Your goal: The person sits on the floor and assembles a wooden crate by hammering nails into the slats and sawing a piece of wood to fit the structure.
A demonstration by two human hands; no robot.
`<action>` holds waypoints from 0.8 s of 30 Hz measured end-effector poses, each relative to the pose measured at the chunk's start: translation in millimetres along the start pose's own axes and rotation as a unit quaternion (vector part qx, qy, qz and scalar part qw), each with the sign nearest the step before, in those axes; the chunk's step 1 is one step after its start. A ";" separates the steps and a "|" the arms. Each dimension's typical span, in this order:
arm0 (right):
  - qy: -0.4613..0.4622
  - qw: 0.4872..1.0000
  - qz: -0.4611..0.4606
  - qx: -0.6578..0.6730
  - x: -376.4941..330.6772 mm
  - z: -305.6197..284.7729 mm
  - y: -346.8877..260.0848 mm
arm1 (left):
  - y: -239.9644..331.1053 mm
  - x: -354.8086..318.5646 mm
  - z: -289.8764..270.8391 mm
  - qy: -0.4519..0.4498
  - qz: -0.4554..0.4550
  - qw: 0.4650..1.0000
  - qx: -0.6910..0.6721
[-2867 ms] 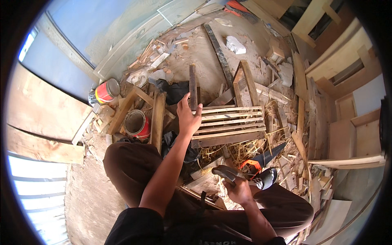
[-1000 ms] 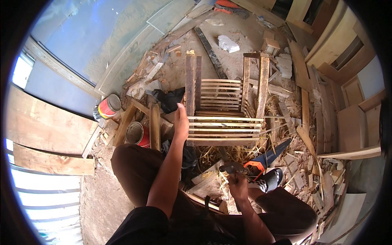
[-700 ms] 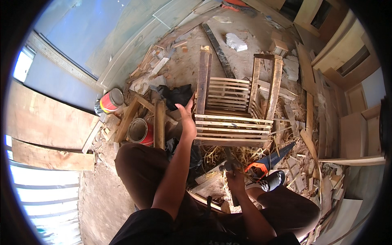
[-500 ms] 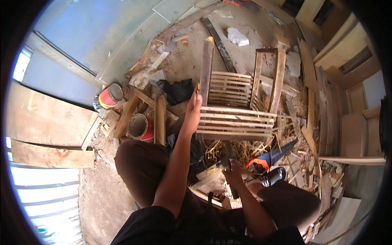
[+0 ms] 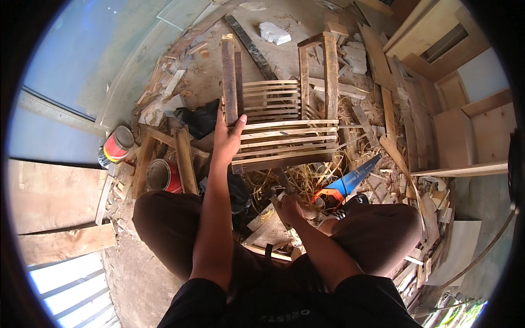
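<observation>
Left hand [image 5: 226,143] closed in — clamped on slatted wooden frame [image 5: 295,133] | right hand [image 5: 289,209] — gripping blurred hammer [image 5: 276,192]

Decent room is left between the uprights [image 5: 331,74] of the slatted wooden frame [image 5: 289,132], so a hand could be slipped in there from above. The frame's left side is blocked by the left hand [image 5: 228,139], with a black bag [image 5: 196,119] bunched up just past it. In front of the frame, the way is taken up by the right hand [image 5: 290,210] and straw [image 5: 309,179]; front right is blocked by a saw [image 5: 349,182]. Behind it, the dirt floor [image 5: 288,57] is crossed by a dark beam [image 5: 251,49].
</observation>
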State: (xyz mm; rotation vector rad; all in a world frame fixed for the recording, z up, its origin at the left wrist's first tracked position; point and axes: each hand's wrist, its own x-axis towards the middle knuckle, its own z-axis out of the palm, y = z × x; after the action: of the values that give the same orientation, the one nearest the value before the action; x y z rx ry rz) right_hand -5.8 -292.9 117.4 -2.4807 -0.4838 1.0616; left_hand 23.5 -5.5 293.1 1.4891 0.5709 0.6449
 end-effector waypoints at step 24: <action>0.191 0.812 0.073 0.547 208.5 -195.0 116.3 | 2.4 29.6 0.9 0.193 0.062 0.931 0.303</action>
State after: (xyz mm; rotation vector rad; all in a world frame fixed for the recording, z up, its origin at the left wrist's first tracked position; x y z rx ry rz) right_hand 293.0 -340.8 58.5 -1.5799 0.3855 0.5619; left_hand 45.1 14.5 296.8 2.0006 1.0538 0.9238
